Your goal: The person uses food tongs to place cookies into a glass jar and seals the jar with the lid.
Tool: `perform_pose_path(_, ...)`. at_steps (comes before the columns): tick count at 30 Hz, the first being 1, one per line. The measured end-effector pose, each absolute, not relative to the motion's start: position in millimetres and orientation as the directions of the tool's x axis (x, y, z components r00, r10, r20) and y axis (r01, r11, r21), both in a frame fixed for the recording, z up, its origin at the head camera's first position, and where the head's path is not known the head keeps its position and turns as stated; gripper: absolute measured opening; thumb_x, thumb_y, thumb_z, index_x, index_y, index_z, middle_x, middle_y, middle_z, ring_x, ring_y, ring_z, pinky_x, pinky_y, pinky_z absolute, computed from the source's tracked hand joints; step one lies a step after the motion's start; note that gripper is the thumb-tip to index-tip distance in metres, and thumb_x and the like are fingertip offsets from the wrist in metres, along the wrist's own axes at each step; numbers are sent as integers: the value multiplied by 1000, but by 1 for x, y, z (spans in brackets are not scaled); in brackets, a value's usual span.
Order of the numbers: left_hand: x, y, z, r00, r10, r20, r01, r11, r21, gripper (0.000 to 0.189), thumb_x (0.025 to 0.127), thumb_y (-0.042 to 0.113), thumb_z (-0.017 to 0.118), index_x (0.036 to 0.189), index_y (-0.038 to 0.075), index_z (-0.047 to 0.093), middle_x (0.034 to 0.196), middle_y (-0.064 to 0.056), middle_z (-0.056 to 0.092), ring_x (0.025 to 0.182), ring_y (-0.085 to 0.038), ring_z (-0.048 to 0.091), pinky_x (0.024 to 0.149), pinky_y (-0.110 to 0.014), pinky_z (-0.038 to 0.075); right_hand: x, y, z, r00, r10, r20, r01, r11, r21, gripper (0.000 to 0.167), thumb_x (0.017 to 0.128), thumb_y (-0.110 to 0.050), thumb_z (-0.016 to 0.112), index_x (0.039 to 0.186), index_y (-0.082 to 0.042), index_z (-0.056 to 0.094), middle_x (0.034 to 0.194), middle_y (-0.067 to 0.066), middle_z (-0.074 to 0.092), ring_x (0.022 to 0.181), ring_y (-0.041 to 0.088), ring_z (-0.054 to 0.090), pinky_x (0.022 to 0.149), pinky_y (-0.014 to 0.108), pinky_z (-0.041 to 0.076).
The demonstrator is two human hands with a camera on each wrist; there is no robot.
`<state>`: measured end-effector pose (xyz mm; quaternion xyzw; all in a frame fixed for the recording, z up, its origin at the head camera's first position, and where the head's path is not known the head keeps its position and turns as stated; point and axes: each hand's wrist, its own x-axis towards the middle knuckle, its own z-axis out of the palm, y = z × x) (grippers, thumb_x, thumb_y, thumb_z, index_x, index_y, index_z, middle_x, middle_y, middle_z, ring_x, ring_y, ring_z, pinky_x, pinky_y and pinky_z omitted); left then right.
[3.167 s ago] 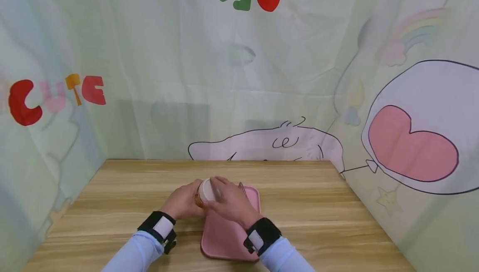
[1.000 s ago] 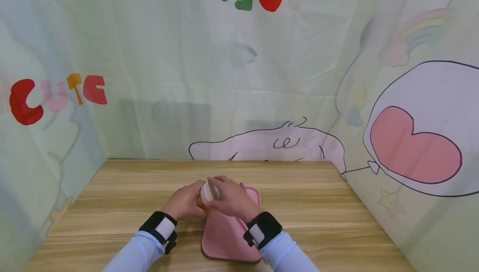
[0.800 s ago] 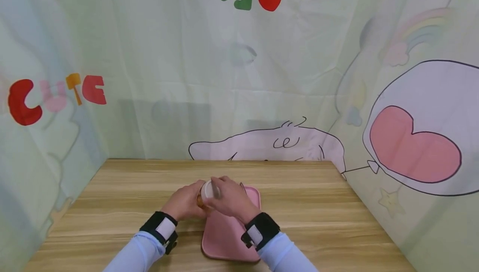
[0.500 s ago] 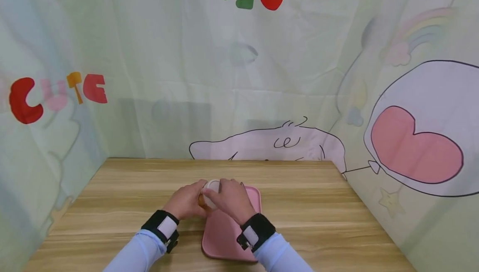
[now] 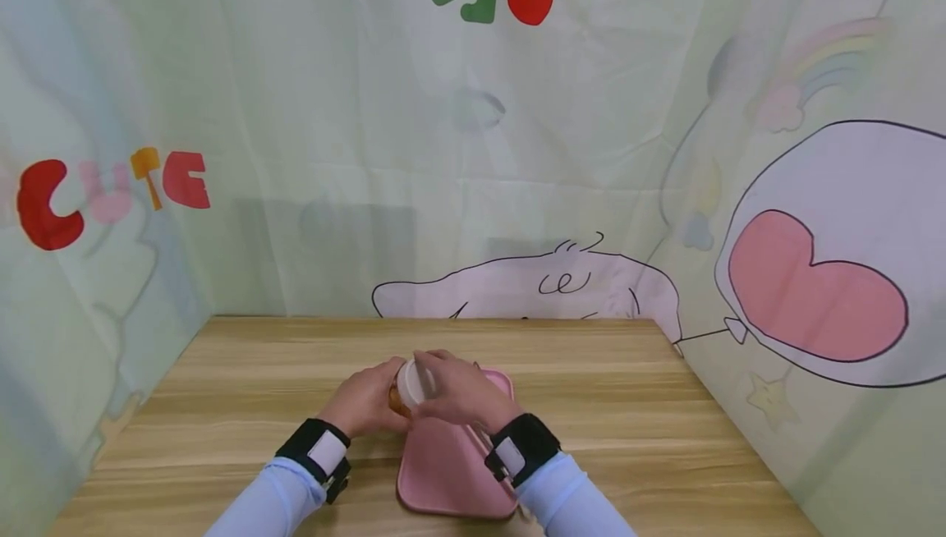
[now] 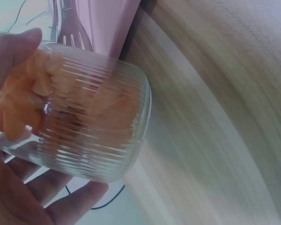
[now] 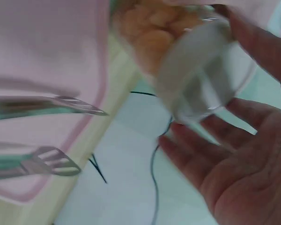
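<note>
A clear ribbed glass jar (image 6: 93,112), filled with orange pieces, is tilted above the pink tray (image 5: 451,479). My left hand (image 5: 364,399) grips its side, with the thumb on one side and the fingers on the other. The jar's white lid (image 5: 411,383) is on its mouth. Around that lid my right hand (image 5: 469,393) has its thumb on one edge and its fingers near the opposite edge, as the right wrist view shows with some blur. Metal tongs (image 7: 49,161) with a slotted end lie on the tray, mostly hidden by my right hand in the head view.
The wooden table (image 5: 259,406) stretches out on both sides of the tray. A printed cloth backdrop (image 5: 332,151) stands behind it and along the left and right sides.
My right hand has turned back and forth over the lid, its thumb and fingers shifting around the rim. My left hand and the jar have stayed nearly still.
</note>
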<state>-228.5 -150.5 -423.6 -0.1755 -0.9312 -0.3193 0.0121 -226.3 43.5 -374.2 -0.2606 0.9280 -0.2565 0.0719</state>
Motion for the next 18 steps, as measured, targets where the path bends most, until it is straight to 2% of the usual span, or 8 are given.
perform_pose_path(5, -230, -153, -426, -937, 317, 146, 339, 725, 599, 74, 68, 16, 101, 130, 9, 62, 121, -6, 72, 111, -29, 68, 100, -54, 56, -227, 43, -376, -846, -532, 28, -470, 720, -511, 81, 90, -23, 87, 160, -11, 48, 157, 17, 50, 125, 30, 60, 99, 44, 56)
perform_pose_path(8, -230, -153, -427, -940, 314, 135, 330, 729, 600, 75, 68, 16, 102, 132, 9, 61, 122, -6, 72, 111, -29, 68, 100, -55, 56, -225, 41, -377, -862, -506, 34, -451, 734, -509, 79, 90, -25, 86, 158, -9, 50, 153, 17, 53, 121, 28, 61, 97, 45, 56)
perform_pose_path(12, -231, -153, -426, -942, 315, 119, 321, 731, 602, 76, 68, 16, 102, 132, 10, 61, 124, -7, 71, 112, -30, 68, 101, -56, 56, -223, 34, -378, -902, -428, 63, -403, 778, -482, 62, 93, -36, 82, 140, -2, 63, 117, 13, 69, 98, 23, 63, 89, 46, 55)
perform_pose_path(15, -232, -153, -426, -940, 321, 112, 322, 731, 602, 76, 68, 16, 102, 132, 11, 62, 126, -8, 71, 113, -30, 68, 102, -57, 55, -220, 29, -379, -923, -375, 86, -369, 803, -468, 52, 93, -43, 79, 122, 0, 70, 90, 6, 67, 86, 22, 59, 85, 50, 52)
perform_pose_path(18, -231, -152, -426, -941, 321, 104, 317, 733, 602, 75, 68, 16, 102, 132, 12, 62, 128, -7, 71, 115, -30, 68, 103, -56, 55, -218, 26, -378, -933, -350, 85, -348, 813, -466, 49, 92, -43, 79, 116, -1, 71, 85, 3, 65, 84, 22, 58, 84, 51, 51)
